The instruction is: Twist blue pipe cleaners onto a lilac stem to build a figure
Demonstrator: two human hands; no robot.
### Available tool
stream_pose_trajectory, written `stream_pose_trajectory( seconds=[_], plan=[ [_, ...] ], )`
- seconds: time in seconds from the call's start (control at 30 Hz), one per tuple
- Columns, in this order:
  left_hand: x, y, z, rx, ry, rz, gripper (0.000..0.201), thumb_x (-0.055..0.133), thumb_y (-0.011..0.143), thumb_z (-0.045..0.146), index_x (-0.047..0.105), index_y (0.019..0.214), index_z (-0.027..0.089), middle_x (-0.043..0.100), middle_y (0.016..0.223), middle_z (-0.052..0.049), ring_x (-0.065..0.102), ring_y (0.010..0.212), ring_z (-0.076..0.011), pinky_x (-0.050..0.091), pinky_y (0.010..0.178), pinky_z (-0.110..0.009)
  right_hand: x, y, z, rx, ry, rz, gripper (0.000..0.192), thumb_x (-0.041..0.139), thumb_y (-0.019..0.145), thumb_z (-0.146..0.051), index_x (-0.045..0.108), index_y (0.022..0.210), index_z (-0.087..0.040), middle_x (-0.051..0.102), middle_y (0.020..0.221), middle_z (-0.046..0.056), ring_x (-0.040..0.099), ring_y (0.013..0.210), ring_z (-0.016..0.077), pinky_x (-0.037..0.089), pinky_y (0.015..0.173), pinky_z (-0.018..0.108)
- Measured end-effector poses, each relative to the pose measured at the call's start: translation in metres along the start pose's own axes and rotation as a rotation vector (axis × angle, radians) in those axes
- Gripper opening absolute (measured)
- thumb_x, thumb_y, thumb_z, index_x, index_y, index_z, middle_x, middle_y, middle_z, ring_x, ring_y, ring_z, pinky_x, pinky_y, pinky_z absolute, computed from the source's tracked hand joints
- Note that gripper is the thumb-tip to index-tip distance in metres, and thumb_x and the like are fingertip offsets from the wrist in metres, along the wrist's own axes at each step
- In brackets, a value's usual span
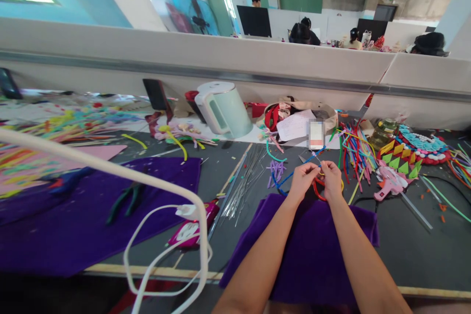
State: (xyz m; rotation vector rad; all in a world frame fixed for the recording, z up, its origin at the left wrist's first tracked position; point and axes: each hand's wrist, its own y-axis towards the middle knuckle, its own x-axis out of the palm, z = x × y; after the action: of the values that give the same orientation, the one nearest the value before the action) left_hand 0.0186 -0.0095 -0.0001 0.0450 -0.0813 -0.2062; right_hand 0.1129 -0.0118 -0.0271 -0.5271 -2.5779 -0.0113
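My left hand (pixel 303 179) and my right hand (pixel 331 179) meet over a purple cloth (pixel 312 245), fingertips pinched close together. Between them runs a fuzzy blue pipe cleaner (pixel 289 176); its length trails to the left of my left hand. Red loops of pipe cleaner (pixel 318 189) show below the fingers, partly covered by my right hand. Both hands are closed, and the exact spot they grip is small and partly hidden. Short purple pipe cleaner pieces (pixel 276 171) lie to the left of my left hand.
A pink glue gun (pixel 390 182) and bundled coloured pipe cleaners (pixel 357 157) lie at the right. Metal wires (pixel 245 181), a kettle (pixel 230 110) and green-handled pliers (pixel 127 201) are leftward. A white cable (pixel 147 171) crosses the left foreground. People sit beyond the partition (pixel 221 56).
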Motion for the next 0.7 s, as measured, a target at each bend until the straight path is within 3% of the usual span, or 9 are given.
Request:
stream_pose_trajectory(
  seconds=[0.13, 0.27, 0.43, 0.7],
  plan=[
    [0.0, 0.002, -0.003, 0.053, 0.081, 0.003, 0.02, 0.061, 0.07, 0.032, 0.06, 0.062, 0.014, 0.052, 0.05, 0.003, 0.041, 0.042, -0.0068, 0.03, 0.042, -0.019, -0.001, 0.001, 0.001, -0.184, -0.203, 0.037, 0.022, 0.064, 0.07, -0.039, 0.057, 0.072, -0.018, 0.053, 0.062, -0.004, 0.042, 0.049, 0.0067, 0.032, 0.043, 0.017],
    [-0.001, 0.003, -0.005, 0.05, 0.092, 0.003, 0.02, 0.06, 0.07, 0.031, 0.059, 0.061, 0.014, 0.05, 0.048, 0.004, 0.039, 0.04, -0.0069, 0.029, 0.041, -0.019, -0.004, 0.001, -0.001, -0.25, -0.298, -0.006, 0.019, 0.06, 0.072, -0.036, 0.062, 0.076, -0.018, 0.06, 0.069, 0.0, 0.049, 0.058, 0.0105, 0.037, 0.048, 0.019],
    [-0.003, 0.004, -0.006, 0.034, 0.06, -0.001, 0.02, 0.059, 0.072, 0.031, 0.059, 0.061, 0.013, 0.051, 0.049, 0.003, 0.039, 0.039, -0.0068, 0.029, 0.039, -0.019, -0.002, -0.002, -0.008, -0.186, -0.251, -0.104, 0.019, 0.059, 0.072, -0.034, 0.064, 0.08, -0.018, 0.062, 0.072, 0.0, 0.049, 0.055, 0.0089, 0.037, 0.049, 0.019],
    [-0.003, 0.006, -0.009, 0.015, 0.089, 0.0, 0.021, 0.059, 0.071, 0.031, 0.063, 0.065, 0.012, 0.053, 0.052, 0.002, 0.041, 0.04, -0.0072, 0.031, 0.039, -0.02, -0.002, -0.001, -0.009, -0.04, -0.09, -0.145, 0.02, 0.066, 0.067, -0.037, 0.06, 0.068, -0.017, 0.054, 0.06, -0.004, 0.047, 0.053, 0.0083, 0.039, 0.051, 0.02]
  ],
)
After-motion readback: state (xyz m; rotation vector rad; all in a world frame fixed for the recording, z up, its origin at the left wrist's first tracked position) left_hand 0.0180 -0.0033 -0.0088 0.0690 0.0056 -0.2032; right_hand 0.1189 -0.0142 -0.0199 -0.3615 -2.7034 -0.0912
